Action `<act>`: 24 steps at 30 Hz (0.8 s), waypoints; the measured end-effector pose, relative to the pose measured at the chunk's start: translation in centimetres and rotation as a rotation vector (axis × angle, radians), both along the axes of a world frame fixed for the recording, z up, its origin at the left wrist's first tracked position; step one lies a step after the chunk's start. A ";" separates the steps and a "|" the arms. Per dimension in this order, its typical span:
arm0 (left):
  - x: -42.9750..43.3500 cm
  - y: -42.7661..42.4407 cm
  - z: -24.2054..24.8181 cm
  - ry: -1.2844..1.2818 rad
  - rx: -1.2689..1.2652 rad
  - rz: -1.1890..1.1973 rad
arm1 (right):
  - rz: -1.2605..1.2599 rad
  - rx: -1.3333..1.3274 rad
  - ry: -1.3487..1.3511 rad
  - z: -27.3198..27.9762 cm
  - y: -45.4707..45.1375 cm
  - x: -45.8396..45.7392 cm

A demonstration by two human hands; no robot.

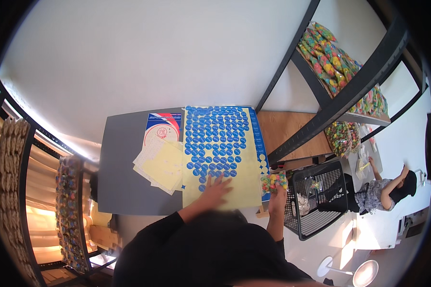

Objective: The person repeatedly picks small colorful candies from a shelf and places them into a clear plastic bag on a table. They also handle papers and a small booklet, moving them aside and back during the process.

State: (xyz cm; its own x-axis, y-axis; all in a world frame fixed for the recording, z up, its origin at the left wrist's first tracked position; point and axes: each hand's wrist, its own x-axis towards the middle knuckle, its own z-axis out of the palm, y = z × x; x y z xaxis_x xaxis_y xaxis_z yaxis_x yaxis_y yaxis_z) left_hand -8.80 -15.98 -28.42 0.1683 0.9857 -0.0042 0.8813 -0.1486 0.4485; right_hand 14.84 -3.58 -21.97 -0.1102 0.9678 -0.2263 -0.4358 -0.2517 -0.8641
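Note:
My left hand (215, 192) rests, fingers spread, on the lower part of a pale yellow backing sheet (237, 197). Its fingertips touch the lowest of many round blue stickers (215, 140) stuck in rows on that sheet. Off the sheet's right edge, my right hand (278, 201) holds a small clear plastic bag of colourful pieces (272, 182). A blue sticker sheet (258, 136), with round holes near its lower end, shows from under the yellow one. Left of these lie loose pale sheets (161, 165), partly over a red, white and blue printed sheet (163, 123).
The grey tabletop (122, 161) meets the wall. At right stand a black plastic basket (316, 201) with small bags inside and a black metal rack (330, 107) stacked with colourful bags (330, 61). Another person (377, 193) works beyond. Loaded shelves (72, 215) stand at left.

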 end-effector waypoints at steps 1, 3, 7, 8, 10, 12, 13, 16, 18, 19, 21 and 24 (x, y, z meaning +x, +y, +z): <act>0.1 0.3 -0.1 0.057 -0.029 -0.012 | 0.092 0.064 0.004 0.3 0.6 -0.5; 0.2 0.9 0.2 0.073 -0.042 -0.017 | 0.204 0.127 -0.002 1.3 2.0 -1.7; 0.9 1.5 0.5 0.108 -0.050 -0.016 | 0.228 0.189 -0.019 2.8 3.5 -3.7; 1.1 1.8 0.4 0.074 -0.035 0.005 | 0.219 0.171 -0.046 2.9 3.9 -4.0; 1.6 2.2 0.1 0.080 -0.027 0.025 | 0.241 0.198 -0.050 2.7 4.4 -4.1; 1.9 2.5 -0.1 0.011 -0.024 0.080 | 0.294 0.176 -0.034 2.0 4.9 -4.0; 1.9 2.7 0.0 0.022 -0.028 0.096 | 0.305 0.148 -0.042 1.6 5.1 -3.9; 2.0 3.2 0.8 -0.082 -0.014 0.200 | 0.312 0.126 0.077 0.1 5.0 -3.7; 2.1 3.6 2.0 -0.255 0.073 0.307 | 0.292 0.113 0.029 -0.9 4.9 -4.0; 2.0 3.8 2.7 -0.288 0.095 0.354 | 0.286 0.114 0.012 -1.3 4.8 -4.3; 1.7 4.4 4.0 -0.613 -0.031 0.442 | 0.366 0.094 -0.083 -2.0 4.5 -5.0; 1.2 5.6 5.1 -0.959 -0.190 0.601 | 0.488 0.039 -0.151 -2.3 3.8 -6.2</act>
